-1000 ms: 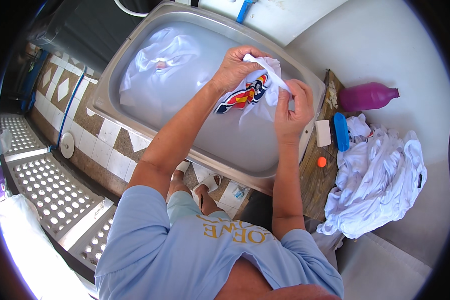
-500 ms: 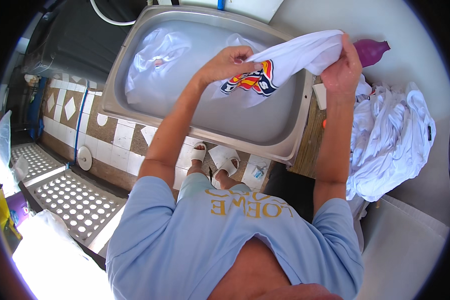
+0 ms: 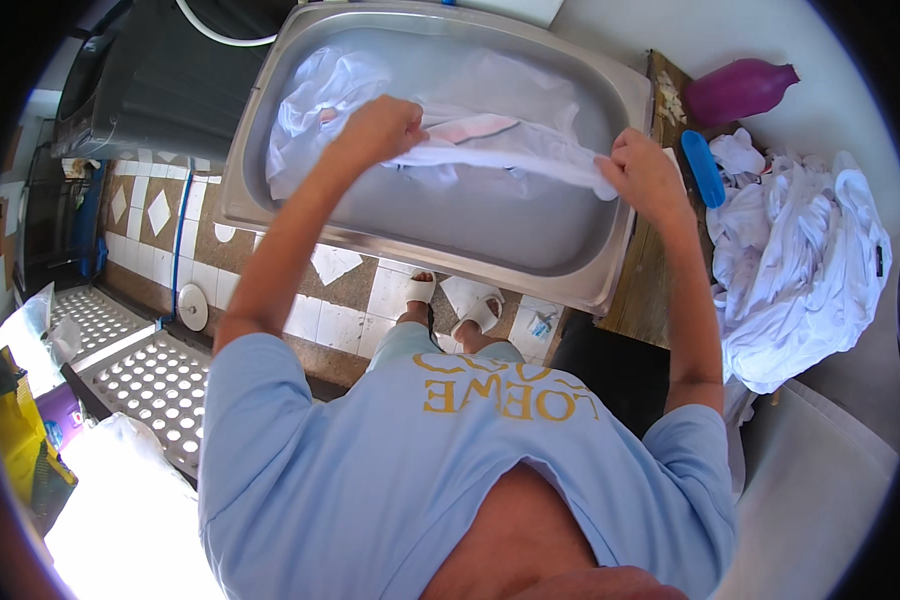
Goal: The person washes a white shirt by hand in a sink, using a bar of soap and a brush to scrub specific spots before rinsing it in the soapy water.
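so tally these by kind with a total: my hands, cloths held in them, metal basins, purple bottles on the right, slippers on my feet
Hands (left hand, right hand): 2
Held cloth: 1
Basin: 1
Bottle: 1
Slippers: 2
Total: 7

There were two hands (image 3: 652,178), one held garment (image 3: 515,157), one metal basin (image 3: 245,185), one purple bottle (image 3: 740,92), two slippers (image 3: 481,315).

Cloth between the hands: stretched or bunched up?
Stretched: the white cloth runs in a nearly straight band from the left hand to the right hand, over the basin.
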A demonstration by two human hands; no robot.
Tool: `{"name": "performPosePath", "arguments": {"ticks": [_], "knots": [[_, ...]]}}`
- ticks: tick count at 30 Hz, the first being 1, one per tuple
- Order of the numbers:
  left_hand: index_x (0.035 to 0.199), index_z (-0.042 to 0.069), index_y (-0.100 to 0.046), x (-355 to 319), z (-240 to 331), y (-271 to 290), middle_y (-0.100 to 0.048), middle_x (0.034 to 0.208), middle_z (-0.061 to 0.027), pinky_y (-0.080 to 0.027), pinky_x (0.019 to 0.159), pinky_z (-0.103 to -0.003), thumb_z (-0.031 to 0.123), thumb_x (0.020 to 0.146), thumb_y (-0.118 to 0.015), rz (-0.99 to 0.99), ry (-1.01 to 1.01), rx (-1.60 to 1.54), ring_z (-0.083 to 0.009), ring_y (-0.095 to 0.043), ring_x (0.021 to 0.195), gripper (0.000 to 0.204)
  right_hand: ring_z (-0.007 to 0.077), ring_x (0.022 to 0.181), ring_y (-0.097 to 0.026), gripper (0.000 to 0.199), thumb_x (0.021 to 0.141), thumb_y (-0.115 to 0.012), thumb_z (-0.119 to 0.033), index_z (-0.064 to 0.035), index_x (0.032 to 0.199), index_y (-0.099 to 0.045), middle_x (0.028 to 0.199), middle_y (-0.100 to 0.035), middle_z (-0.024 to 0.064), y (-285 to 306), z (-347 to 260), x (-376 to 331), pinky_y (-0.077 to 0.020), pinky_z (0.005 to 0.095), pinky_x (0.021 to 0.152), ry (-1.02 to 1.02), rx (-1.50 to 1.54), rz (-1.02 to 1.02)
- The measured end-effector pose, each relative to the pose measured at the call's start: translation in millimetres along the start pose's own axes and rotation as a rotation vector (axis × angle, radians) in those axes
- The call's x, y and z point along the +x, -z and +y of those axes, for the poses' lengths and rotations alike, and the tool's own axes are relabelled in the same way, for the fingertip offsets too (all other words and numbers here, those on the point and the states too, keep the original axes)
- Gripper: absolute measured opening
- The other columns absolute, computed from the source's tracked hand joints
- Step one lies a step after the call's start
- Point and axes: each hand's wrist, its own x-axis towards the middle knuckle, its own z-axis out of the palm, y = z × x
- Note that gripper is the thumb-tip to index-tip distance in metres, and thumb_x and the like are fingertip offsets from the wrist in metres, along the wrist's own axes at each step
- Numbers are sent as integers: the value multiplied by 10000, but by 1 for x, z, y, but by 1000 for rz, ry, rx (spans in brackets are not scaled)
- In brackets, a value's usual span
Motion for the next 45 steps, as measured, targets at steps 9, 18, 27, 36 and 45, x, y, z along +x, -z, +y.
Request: {"name": "performPosePath", "arguments": {"ticks": [9, 18, 27, 36, 45], "knots": [[797, 86, -554, -30, -4, -23, -627, 898, -143, -486, 708, -448, 267, 745, -702, 219, 187, 185, -352, -611, 839, 240, 345, 919, -592, 181, 761, -573, -103, -48, 933, -588, 904, -571, 162, -31, -1, -22, -489, 431, 777, -147, -159, 44], [1017, 49, -533, -16, -10, -14, -606, 995, -83, -491, 721, -387, 247, 822, -587, 379, 377, -1355, -231, -605, 840, 283, 179, 787, -599, 217, 879, -556, -201, -54, 1038, -542, 869, -597, 41, -27, 3, 14, -495, 332, 738, -415, 1487, 469], [974, 31, -570, -10, -33, 30, -612, 829, -65, -480, 644, -304, 245, 779, -644, 518, 182, -1120, -158, -579, 706, 298, 242, 855, -604, 248, 784, -603, -80, -27, 1023, -568, 904, -622, 124, 25, -1, 13, -485, 327, 801, -62, 538, 665], [955, 65, -546, 36, -67, 61, -572, 752, -84, -421, 492, -304, 433, 888, -426, 208, 322, -1514, -170, -525, 534, 392, 277, 1060, -575, 467, 852, -521, -333, -23, 1202, -510, 1128, -596, 148, 16, 17, 36, -468, 444, 874, -624, 1347, 292], [1117, 58, -544, 64, -52, 93, -617, 974, -92, -437, 836, -423, 451, 913, -391, 381, 471, -1611, -216, -582, 872, 468, 249, 1060, -577, 530, 864, -544, -383, -22, 1245, -470, 1191, -559, 137, 59, -19, 59, -488, 424, 869, -513, 1430, 283]]}}
